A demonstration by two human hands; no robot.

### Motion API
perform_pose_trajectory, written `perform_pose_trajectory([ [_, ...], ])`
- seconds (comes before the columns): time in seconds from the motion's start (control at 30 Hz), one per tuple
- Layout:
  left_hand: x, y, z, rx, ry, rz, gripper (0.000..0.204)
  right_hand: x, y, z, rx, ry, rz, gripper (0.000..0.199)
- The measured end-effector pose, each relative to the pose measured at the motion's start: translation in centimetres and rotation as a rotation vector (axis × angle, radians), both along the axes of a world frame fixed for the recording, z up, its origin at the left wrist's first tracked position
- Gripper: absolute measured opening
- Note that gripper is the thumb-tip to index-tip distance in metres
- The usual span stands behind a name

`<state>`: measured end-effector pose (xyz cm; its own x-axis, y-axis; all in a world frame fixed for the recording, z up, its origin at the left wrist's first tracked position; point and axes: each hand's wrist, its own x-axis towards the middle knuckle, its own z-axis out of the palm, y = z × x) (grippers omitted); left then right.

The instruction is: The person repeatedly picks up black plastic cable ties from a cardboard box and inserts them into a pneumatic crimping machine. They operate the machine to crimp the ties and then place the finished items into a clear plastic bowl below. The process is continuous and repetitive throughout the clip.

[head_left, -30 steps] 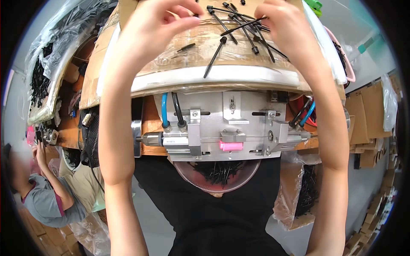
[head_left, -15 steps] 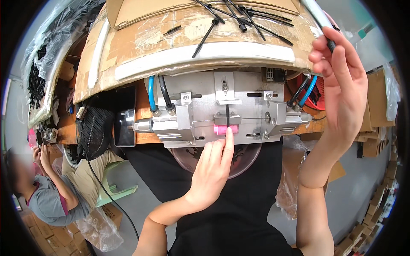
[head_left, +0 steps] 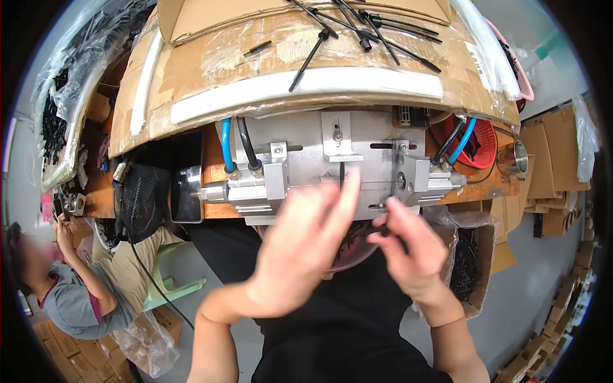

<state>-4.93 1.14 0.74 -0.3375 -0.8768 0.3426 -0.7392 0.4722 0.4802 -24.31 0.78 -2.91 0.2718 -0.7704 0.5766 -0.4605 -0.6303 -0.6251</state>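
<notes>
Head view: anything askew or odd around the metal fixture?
Nothing looks damaged. Black cable ties lie scattered, crossing each other, on the taped cardboard top above the metal fixture. One stray tie sits apart. Both the left hand and right hand are blurred at the fixture's front.

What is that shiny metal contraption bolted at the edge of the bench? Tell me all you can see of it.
The metal fixture is a silvery block assembly fixed to the front edge of the wooden bench, under a cardboard-covered shelf. It has a flat back plate with slots and screws, and cylinder-like parts sticking out at each side. Blue and black hoses plug into its left top; more run off on the right. A thin black piece stands upright at its centre. The left hand and right hand are raised before its lower edge.
</notes>
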Motion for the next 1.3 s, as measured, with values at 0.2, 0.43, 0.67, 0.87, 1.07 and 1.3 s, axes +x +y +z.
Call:
perform_pose_trajectory([
  [0.2, 6.2, -17.3, 4.5, -0.554, -0.242, -0.162, 0.026, 3.0, 1.4, -4.2, -0.028, 0.102, 0.08, 0.062],
  [0.43, 5.6, -18.6, 6.4, 0.032, -0.077, -0.313, 0.017, 2.8, 0.6, -4.2, 0.025, 0.188, 0.055, 0.06],
  [0.67, 8.3, -15.0, 6.1, 0.001, -0.112, -0.334, 0.016, 0.7, -5.3, 4.8, -0.345, 0.341, 0.079, 0.04],
  [0.87, 5.2, -7.5, 4.8, -0.304, -0.016, -0.025, 0.054, 5.6, -22.9, 9.8, -0.331, 0.764, -0.255, 0.017],
  [1.07, 1.0, 2.4, -2.5, -0.082, -0.049, 0.093, 0.072, 8.8, -20.4, 15.9, 0.107, 0.437, 0.025, 0.023],
  [1.3, -2.8, 2.9, -6.3, -0.082, -0.236, 0.135, 0.067, -1.0, -16.7, 16.2, 0.202, -0.386, 0.271, 0.034],
])
